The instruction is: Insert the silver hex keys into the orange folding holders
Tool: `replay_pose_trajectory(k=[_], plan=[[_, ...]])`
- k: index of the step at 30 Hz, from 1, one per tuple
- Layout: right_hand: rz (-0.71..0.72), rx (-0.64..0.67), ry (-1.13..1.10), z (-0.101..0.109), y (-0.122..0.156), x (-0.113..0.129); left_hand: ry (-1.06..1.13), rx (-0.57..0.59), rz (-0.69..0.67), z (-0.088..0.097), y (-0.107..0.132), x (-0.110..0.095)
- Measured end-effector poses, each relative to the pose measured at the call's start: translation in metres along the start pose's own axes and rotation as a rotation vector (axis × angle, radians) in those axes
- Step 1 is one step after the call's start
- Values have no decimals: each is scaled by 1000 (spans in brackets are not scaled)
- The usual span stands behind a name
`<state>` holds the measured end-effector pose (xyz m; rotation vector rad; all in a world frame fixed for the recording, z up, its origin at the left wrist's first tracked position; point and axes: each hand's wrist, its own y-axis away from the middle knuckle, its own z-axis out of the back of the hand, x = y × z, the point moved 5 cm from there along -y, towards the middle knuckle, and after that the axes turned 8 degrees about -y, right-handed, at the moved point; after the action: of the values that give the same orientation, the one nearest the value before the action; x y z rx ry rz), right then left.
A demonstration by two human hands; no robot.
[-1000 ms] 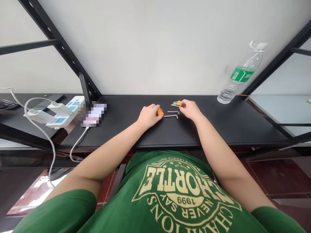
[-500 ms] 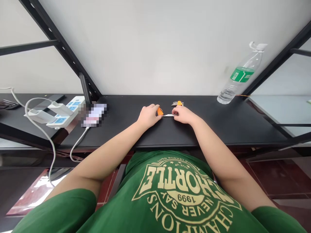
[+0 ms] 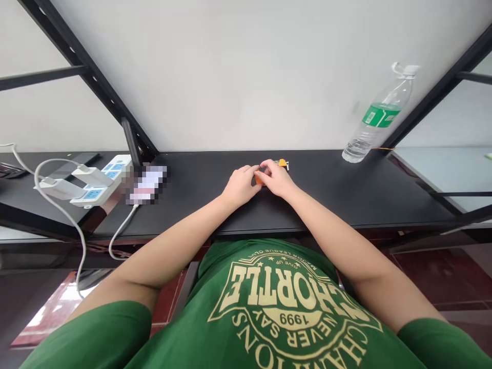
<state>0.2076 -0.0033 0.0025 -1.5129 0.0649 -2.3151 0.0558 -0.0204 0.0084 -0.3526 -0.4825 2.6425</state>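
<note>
My left hand (image 3: 240,185) rests on the black shelf (image 3: 346,189) with its fingers closed round a small orange holder (image 3: 259,180). My right hand (image 3: 275,178) is pressed against it from the right, fingers pinched at the same orange holder; whether a hex key is between them is hidden. Just behind my right hand lies a second orange holder with several hex keys (image 3: 283,163).
A clear water bottle with a green label (image 3: 375,124) leans at the back right. A white power strip with plugs and cables (image 3: 90,183) and a blurred phone (image 3: 147,183) lie at the left. Black shelf struts rise on both sides.
My right hand left the far key set, came down onto the loose hex keys, then moved left to meet my left hand. The loose keys no longer show on the shelf.
</note>
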Motion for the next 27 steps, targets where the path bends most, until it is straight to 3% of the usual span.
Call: replay_pose_trajectory(k=[4,11,23,27], plan=[[58,65,-17,-7,-2,-1,70,-9,45,1,0,1],[25,21,9,-1,2,0,146,-26,48,4,1,3],[139,-104,229,-1,1,4,-26,-12,-32,6,1,-7],[182,-84,329,-4,1,6,-73,-21,-27,5,2,-6]])
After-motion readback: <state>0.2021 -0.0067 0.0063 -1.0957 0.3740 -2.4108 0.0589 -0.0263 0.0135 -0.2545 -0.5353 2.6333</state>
